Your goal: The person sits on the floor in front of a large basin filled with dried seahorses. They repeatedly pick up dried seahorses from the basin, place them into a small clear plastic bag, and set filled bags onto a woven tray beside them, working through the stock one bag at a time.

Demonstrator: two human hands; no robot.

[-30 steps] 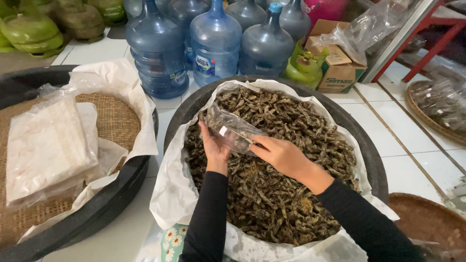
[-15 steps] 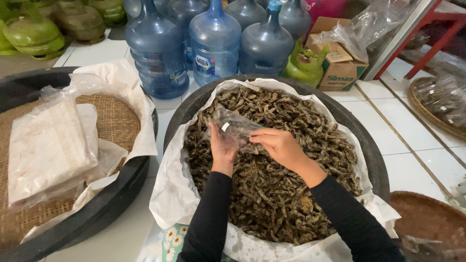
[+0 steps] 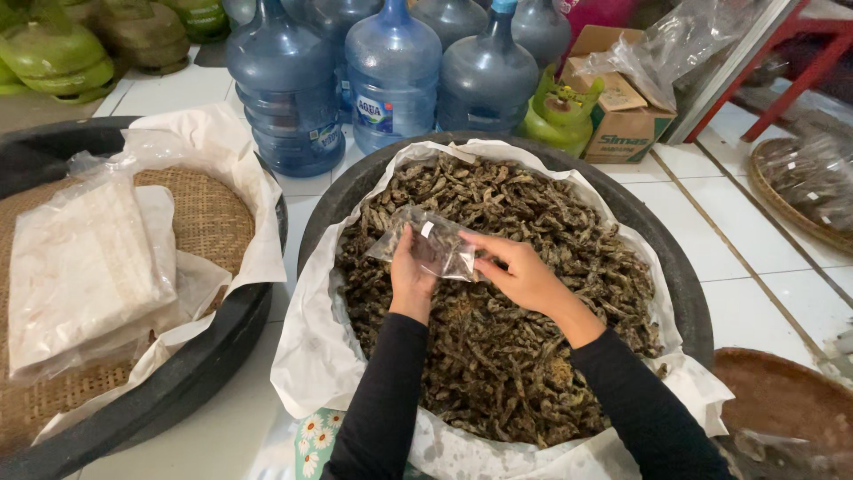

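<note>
Both hands grip a small clear plastic bag (image 3: 429, 243) above the basin of dried brown pieces (image 3: 498, 356): left hand (image 3: 410, 274) clasps it from beneath, right hand (image 3: 522, 274) fingers (image 3: 484, 244) pinch its edge. Likely the filling step; next calls for holding the mouth open.

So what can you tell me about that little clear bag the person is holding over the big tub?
The small clear plastic bag is thin, crinkled and see-through, with some of the same dark dried pieces inside; how full it is cannot be told. It is held above the big black tub of dark dried pieces, lying tilted, its far end pointing up and to the left. The left hand grips it from below, and the right hand pinches its near edge with the fingertips.
</note>
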